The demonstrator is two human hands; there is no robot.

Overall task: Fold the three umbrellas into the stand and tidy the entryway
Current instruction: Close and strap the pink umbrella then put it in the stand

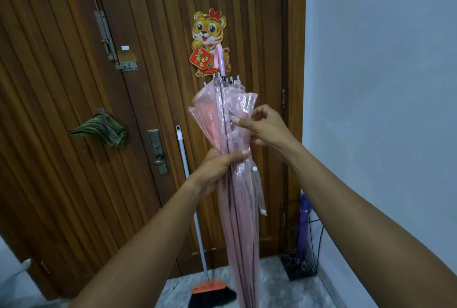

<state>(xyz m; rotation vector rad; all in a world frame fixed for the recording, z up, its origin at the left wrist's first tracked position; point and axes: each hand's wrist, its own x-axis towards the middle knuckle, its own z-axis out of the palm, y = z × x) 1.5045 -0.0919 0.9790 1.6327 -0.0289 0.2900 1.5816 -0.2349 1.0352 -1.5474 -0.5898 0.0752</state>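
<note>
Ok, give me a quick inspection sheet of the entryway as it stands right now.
Surface: grey marbled floor, no spills seen in the visible part.
Job's things: pink umbrella closed, held handle-up, canopy folds loose, strap hanging unfastened; purple umbrella standing in the black wire stand by the right wall; third umbrella not in view.
Clutter: broom leaning on the door; green cloth hung on the door.
Grippers: left hand grips the pink umbrella's middle; right hand pinches its canopy folds.
Cables: nothing seen.
Surroundings: wooden door with tiger decoration; pale wall.
</note>
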